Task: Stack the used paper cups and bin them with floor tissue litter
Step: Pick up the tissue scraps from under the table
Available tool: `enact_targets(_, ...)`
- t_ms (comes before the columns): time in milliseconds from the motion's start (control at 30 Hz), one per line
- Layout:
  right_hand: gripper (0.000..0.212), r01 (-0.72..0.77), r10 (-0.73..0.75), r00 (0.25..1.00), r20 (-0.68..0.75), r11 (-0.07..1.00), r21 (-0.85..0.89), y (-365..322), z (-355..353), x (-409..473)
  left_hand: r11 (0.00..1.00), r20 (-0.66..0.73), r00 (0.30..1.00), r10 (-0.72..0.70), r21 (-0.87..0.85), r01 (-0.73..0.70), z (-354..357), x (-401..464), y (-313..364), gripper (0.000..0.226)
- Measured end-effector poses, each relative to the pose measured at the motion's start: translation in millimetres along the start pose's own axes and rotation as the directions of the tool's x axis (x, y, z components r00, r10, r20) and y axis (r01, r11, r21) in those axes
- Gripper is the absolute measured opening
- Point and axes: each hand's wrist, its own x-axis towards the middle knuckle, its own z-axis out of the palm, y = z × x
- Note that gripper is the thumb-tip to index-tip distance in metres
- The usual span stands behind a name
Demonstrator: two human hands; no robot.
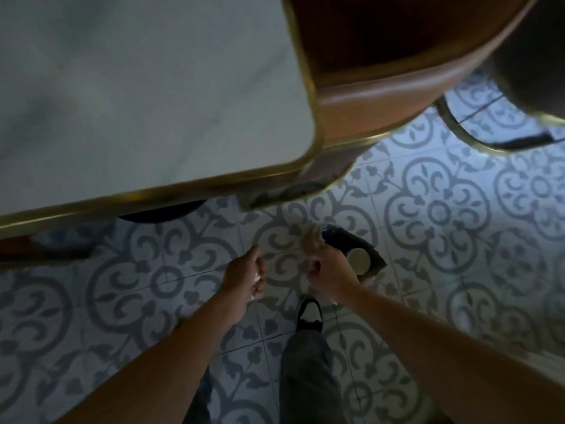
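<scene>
A small bin with a black liner point(371, 250) stands on the patterned floor just right of my hands. A pale paper cup point(358, 259) sits upright inside it, rim up. My right hand point(328, 270) hovers at the bin's left edge, closed on a pale blurred lump that looks like tissue point(312, 237) sticking out above the fingers. My left hand point(246, 273) is a little to the left, curled shut, with white tissue bits point(256, 279) showing between its fingers. Motion blur hides finer detail.
A marble table with a brass rim point(316, 139) overhangs the upper left. A brown leather chair point(382, 96) with a brass frame stands behind the bin. My shoe point(309, 313) and trouser legs are below the hands. Patterned tiles point(443, 215) stretch to the right.
</scene>
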Motion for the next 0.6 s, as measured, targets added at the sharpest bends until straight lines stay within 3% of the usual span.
enact_targets(67,0.016,-0.124,0.135,0.987,-0.083,0.985,0.121,33.0,-9.4,-5.8,0.998,0.017,1.000,-0.008,0.062,0.007,39.0,4.9,-3.2,0.049)
enact_targets(167,0.033,-0.265,0.330,0.927,-0.176,0.912,0.314,76.9,-19.3,-11.3,0.990,0.029,0.999,-0.020,0.140,0.016,90.5,19.0,-12.0,0.047)
enact_targets(300,0.027,-0.425,0.563,0.820,-0.102,0.719,0.551,135.4,-24.3,-14.0,0.981,0.037,0.998,-0.044,0.189,0.037,151.1,42.0,-30.6,0.042)
enact_targets(467,0.016,-0.450,0.707,0.707,-0.025,0.477,0.755,199.1,-20.8,-13.8,0.977,0.065,0.992,-0.107,0.189,0.093,220.0,64.7,-51.7,0.038)
enact_targets(600,0.010,-0.416,0.745,0.665,0.043,0.323,0.850,236.0,-11.9,-9.4,0.960,0.082,0.985,-0.150,0.248,0.126,258.7,83.2,-65.6,0.034)
